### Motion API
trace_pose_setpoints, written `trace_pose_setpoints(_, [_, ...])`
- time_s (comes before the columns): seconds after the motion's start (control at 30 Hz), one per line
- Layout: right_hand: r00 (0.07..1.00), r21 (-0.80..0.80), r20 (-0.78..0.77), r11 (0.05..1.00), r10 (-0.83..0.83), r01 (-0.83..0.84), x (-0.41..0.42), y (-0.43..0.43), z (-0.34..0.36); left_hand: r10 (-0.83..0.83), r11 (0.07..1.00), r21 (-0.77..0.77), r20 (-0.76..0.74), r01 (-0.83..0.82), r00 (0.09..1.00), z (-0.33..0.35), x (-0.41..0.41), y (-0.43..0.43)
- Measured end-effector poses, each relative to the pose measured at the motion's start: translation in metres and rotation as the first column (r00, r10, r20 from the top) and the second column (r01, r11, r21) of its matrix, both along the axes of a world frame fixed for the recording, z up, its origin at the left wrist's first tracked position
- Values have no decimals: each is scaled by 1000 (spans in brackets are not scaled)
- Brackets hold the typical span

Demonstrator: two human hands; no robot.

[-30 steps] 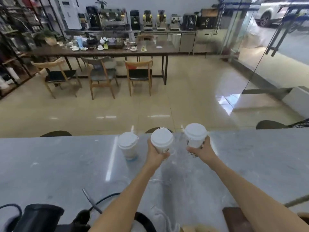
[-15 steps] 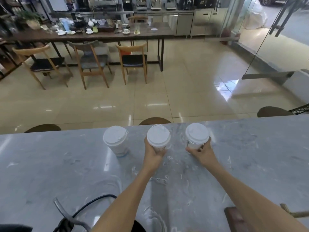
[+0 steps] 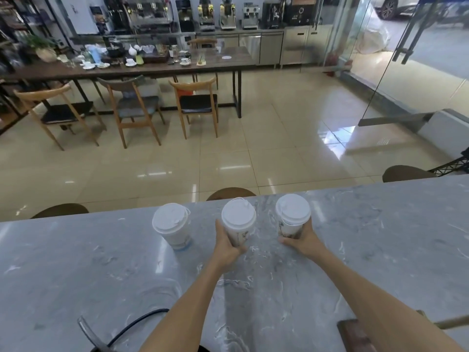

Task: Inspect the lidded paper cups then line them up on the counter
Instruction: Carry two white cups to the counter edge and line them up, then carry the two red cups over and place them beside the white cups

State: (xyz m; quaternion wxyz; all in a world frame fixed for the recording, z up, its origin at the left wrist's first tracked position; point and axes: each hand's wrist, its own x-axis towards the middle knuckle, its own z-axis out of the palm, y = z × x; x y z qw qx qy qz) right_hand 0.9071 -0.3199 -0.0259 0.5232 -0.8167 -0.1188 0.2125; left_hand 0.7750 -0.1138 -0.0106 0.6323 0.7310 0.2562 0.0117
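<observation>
head view | step, I think: lining up | left hand [image 3: 227,246] wraps middle cup [image 3: 238,224], right of free cup [image 3: 172,228] on bench [image 3: 76,262] | right hand [image 3: 300,240] wraps right cup [image 3: 291,217], farthest from it | next: set both down level, let go

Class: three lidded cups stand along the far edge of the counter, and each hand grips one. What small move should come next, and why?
Probably let go. The left hand holds the middle cup and the right hand the right cup; both seem to be down on the counter, roughly level with the free left cup.

White-lidded cups [image 3: 238,222], grey-veined counter [image 3: 355,250]
</observation>
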Motion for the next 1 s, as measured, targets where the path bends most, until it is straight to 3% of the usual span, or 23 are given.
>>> trace_pose_setpoints(0.07, [995,-45,-76,997,-64,61,-7,2,10,62,996,-49,-119,-69,991,12,-3,-2])
trace_pose_setpoints(0.17, [964,-224,-199,966,-177,131,-25,-3,34,166,986,46,-267,-160,949,34,-15,-7])
trace_pose_setpoints(0.37, [972,-376,-230,925,-39,-52,-73,-16,120,84,964,264,-368,18,926,104,-54,-11])
trace_pose_setpoints(0.47, [973,-375,-229,921,21,-108,-108,-17,178,37,901,422,-309,102,950,152,-83,-25])
trace_pose_setpoints(0.6, [985,-281,-41,944,168,-172,-170,-25,252,-56,741,649,-198,173,979,220,-141,-57])
trace_pose_setpoints(0.67, [976,-179,95,968,195,-176,-210,-41,284,-73,712,690,-110,129,991,252,-179,-75])
trace_pose_setpoints(0.77, [960,42,186,975,208,-219,-279,-86,315,-108,740,672,111,5,988,283,-253,-103])
trace_pose_setpoints(0.87, [944,174,238,947,227,-271,-348,-150,315,-121,842,537,284,-53,951,282,-345,-133])
trace_pose_setpoints(1.0, [971,195,196,965,135,-174,-419,-247,262,-113,919,394,181,33,977,227,-457,-170])
